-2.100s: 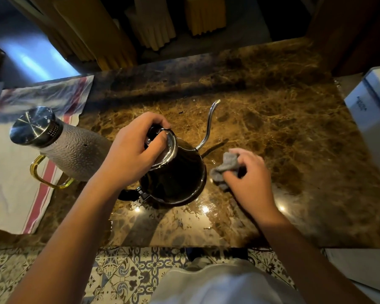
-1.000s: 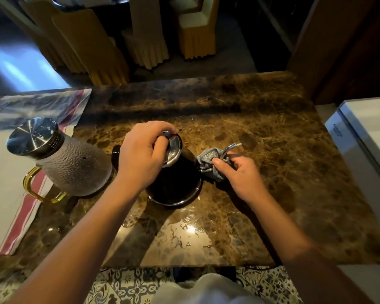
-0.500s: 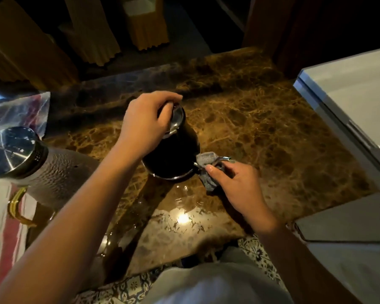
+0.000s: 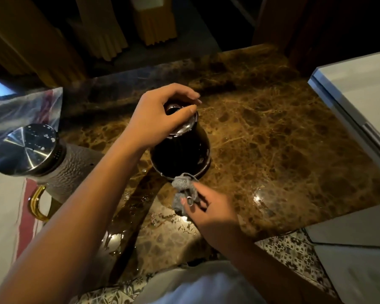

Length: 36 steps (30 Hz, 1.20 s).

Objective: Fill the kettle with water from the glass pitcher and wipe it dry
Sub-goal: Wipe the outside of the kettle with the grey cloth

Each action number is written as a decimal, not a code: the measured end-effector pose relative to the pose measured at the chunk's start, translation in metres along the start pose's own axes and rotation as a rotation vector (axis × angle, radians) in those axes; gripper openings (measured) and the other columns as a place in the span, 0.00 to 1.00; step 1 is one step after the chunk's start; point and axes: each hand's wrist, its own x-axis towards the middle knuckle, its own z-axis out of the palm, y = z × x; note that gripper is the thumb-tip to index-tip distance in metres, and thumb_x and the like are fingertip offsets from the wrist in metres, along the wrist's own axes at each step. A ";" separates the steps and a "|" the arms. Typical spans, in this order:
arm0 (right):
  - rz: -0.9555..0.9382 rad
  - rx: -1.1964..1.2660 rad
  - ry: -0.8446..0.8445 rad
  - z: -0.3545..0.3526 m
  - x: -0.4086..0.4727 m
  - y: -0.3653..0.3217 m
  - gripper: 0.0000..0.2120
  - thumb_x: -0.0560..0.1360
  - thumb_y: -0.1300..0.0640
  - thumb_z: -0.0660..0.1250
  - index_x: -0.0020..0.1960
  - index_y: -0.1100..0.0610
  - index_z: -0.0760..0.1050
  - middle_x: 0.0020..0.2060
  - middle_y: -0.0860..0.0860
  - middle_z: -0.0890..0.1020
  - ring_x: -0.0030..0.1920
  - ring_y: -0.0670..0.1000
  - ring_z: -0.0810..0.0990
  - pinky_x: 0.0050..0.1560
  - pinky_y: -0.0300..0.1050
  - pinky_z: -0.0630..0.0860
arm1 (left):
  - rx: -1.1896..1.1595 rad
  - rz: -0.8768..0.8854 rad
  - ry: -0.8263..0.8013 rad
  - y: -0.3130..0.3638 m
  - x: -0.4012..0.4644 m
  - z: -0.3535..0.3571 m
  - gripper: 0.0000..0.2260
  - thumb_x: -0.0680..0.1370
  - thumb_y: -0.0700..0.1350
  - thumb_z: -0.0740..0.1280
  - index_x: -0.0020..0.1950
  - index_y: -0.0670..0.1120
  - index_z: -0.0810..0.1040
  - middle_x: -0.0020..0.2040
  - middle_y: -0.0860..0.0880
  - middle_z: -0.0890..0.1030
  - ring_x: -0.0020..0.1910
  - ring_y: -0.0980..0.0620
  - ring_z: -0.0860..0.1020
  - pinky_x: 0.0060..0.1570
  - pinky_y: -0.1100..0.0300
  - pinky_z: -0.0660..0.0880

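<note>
A dark, glossy kettle (image 4: 181, 155) stands on the brown marble counter (image 4: 272, 150) in the middle of the view. My left hand (image 4: 160, 116) is clamped over its steel lid from above. The thin spout points toward me, and a small grey cloth (image 4: 181, 191) is wrapped around it. My right hand (image 4: 208, 207) pinches that cloth against the spout just below the kettle's base. The textured glass pitcher (image 4: 59, 165) with a steel lid (image 4: 24, 148) and a gold handle (image 4: 36, 202) stands at the left, apart from both hands.
A white towel with red stripes (image 4: 7, 216) lies under the pitcher at the left. A white appliance (image 4: 360, 102) borders the counter on the right. Wet, shiny patches (image 4: 127, 216) cover the counter near its front edge. Yellow-covered chairs (image 4: 154, 18) stand beyond the far edge.
The kettle has turned so its spout now points toward me instead of away and right. My right hand with the cloth has followed the spout round to the front. The camera has shifted.
</note>
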 end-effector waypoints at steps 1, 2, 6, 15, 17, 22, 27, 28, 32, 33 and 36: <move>0.018 0.009 -0.005 0.005 -0.001 0.000 0.17 0.81 0.50 0.65 0.69 0.49 0.78 0.49 0.55 0.87 0.53 0.58 0.86 0.55 0.66 0.80 | -0.012 0.008 0.010 -0.002 -0.001 0.000 0.11 0.81 0.46 0.71 0.62 0.48 0.82 0.58 0.55 0.85 0.61 0.57 0.82 0.65 0.51 0.77; 0.031 0.010 -0.007 0.006 -0.001 -0.001 0.20 0.81 0.48 0.64 0.72 0.49 0.77 0.51 0.54 0.87 0.54 0.57 0.86 0.56 0.65 0.81 | -0.022 0.009 0.024 -0.002 -0.003 0.000 0.10 0.81 0.45 0.71 0.61 0.47 0.82 0.57 0.55 0.85 0.60 0.56 0.82 0.64 0.51 0.78; 0.018 0.071 -0.042 -0.001 0.001 -0.006 0.16 0.82 0.55 0.65 0.67 0.41 0.80 0.52 0.58 0.87 0.56 0.63 0.84 0.57 0.68 0.79 | 0.086 -0.005 0.075 0.006 -0.010 0.004 0.08 0.82 0.47 0.68 0.60 0.50 0.83 0.58 0.57 0.84 0.62 0.58 0.79 0.64 0.54 0.76; 0.082 0.291 0.179 -0.051 -0.002 -0.018 0.13 0.81 0.46 0.64 0.55 0.51 0.84 0.51 0.48 0.89 0.54 0.48 0.87 0.52 0.40 0.82 | 0.263 -0.034 0.079 0.014 -0.022 0.012 0.13 0.83 0.52 0.66 0.66 0.52 0.78 0.62 0.59 0.78 0.62 0.64 0.71 0.62 0.62 0.66; 0.194 0.375 0.286 -0.063 0.000 -0.023 0.24 0.75 0.32 0.62 0.52 0.49 0.86 0.50 0.47 0.89 0.57 0.49 0.86 0.58 0.46 0.81 | 0.274 -0.017 0.092 0.014 -0.022 0.012 0.11 0.83 0.52 0.65 0.64 0.52 0.79 0.61 0.57 0.80 0.62 0.60 0.74 0.60 0.61 0.66; -0.005 0.336 0.323 -0.080 0.013 -0.054 0.13 0.84 0.56 0.63 0.57 0.48 0.86 0.55 0.46 0.88 0.60 0.46 0.85 0.63 0.47 0.79 | 0.271 -0.010 0.069 0.013 -0.021 0.010 0.10 0.84 0.50 0.63 0.63 0.51 0.79 0.62 0.54 0.81 0.64 0.55 0.75 0.61 0.60 0.67; -0.160 0.222 0.335 -0.069 0.042 -0.058 0.13 0.83 0.61 0.65 0.63 0.49 0.81 0.58 0.42 0.86 0.63 0.43 0.82 0.65 0.40 0.78 | 0.290 0.002 0.095 0.013 -0.022 0.013 0.10 0.85 0.49 0.62 0.62 0.50 0.80 0.61 0.52 0.81 0.63 0.53 0.76 0.59 0.62 0.66; -0.153 0.248 0.346 -0.063 0.049 -0.056 0.13 0.84 0.61 0.65 0.62 0.47 0.81 0.57 0.41 0.86 0.63 0.42 0.83 0.65 0.40 0.78 | 0.293 0.006 0.098 0.013 -0.022 0.014 0.10 0.85 0.48 0.62 0.62 0.49 0.80 0.61 0.52 0.81 0.63 0.53 0.76 0.59 0.62 0.66; -0.125 0.350 0.371 -0.038 0.068 -0.045 0.14 0.86 0.58 0.61 0.68 0.53 0.79 0.64 0.49 0.84 0.68 0.46 0.80 0.71 0.50 0.76 | 0.284 0.017 0.109 0.012 -0.022 0.013 0.10 0.84 0.48 0.62 0.61 0.49 0.81 0.59 0.53 0.82 0.61 0.54 0.77 0.60 0.62 0.67; -0.123 0.357 0.393 -0.034 0.069 -0.043 0.15 0.86 0.57 0.60 0.69 0.54 0.79 0.65 0.50 0.83 0.68 0.47 0.80 0.72 0.52 0.75 | 0.279 0.018 0.110 0.013 -0.022 0.013 0.10 0.84 0.48 0.62 0.61 0.49 0.81 0.59 0.53 0.82 0.61 0.55 0.76 0.59 0.63 0.66; -0.179 0.277 0.476 -0.033 0.072 -0.037 0.14 0.85 0.58 0.60 0.66 0.54 0.81 0.64 0.49 0.84 0.67 0.48 0.80 0.70 0.56 0.76 | 0.267 0.020 0.117 0.014 -0.022 0.012 0.10 0.84 0.47 0.61 0.59 0.49 0.81 0.58 0.53 0.83 0.60 0.56 0.76 0.58 0.67 0.63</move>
